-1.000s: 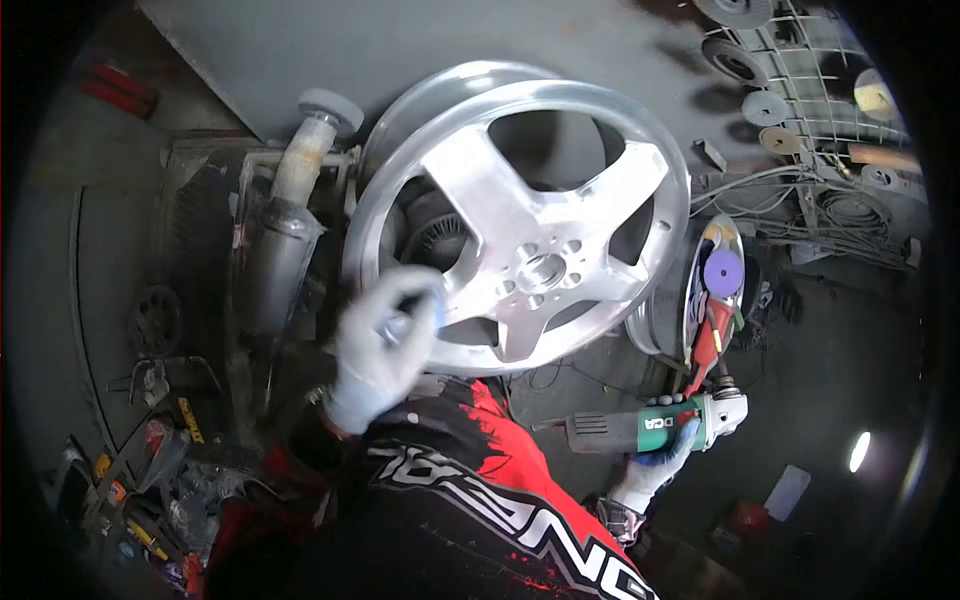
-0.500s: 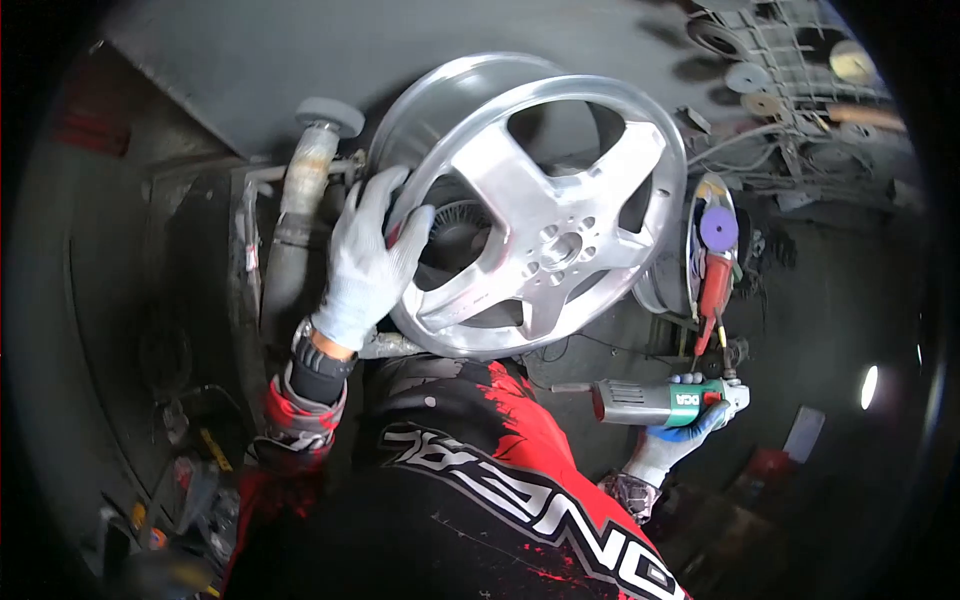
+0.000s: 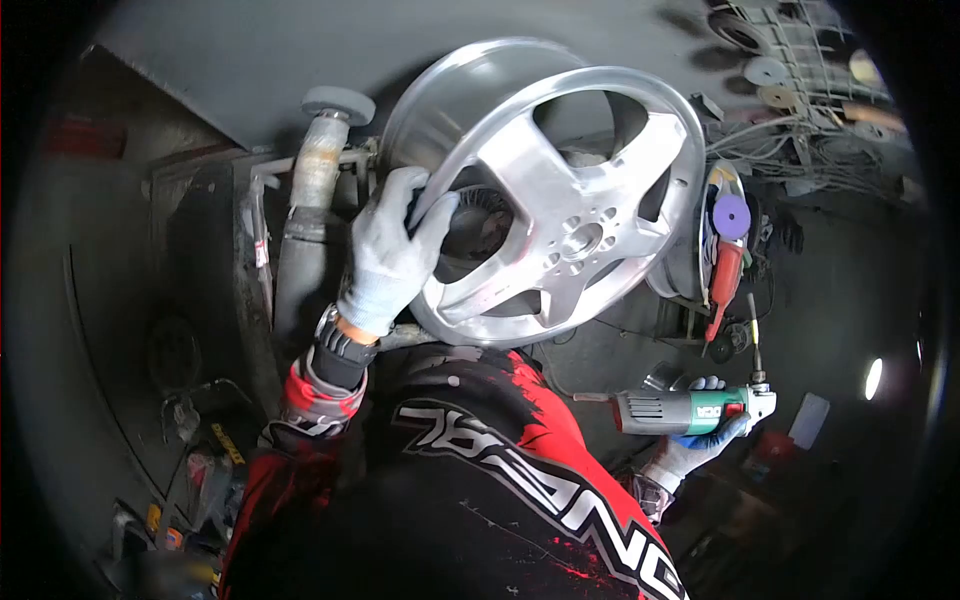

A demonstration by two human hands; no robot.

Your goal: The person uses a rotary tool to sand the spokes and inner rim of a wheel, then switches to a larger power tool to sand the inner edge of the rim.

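Firmly, left hand [image 3: 390, 255] grips brushed wheel [image 3: 530, 180]

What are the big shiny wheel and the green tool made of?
The wheel looks like bare metal, likely aluminium: silvery, dull-brushed, with bright glints. The tool in the right hand seems green plastic with a grey, metal-looking head.

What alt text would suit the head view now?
A gloved left hand grips the left rim of a silver spoked wheel standing on edge. The right hand holds a green grinder low to the right, apart from the wheel.
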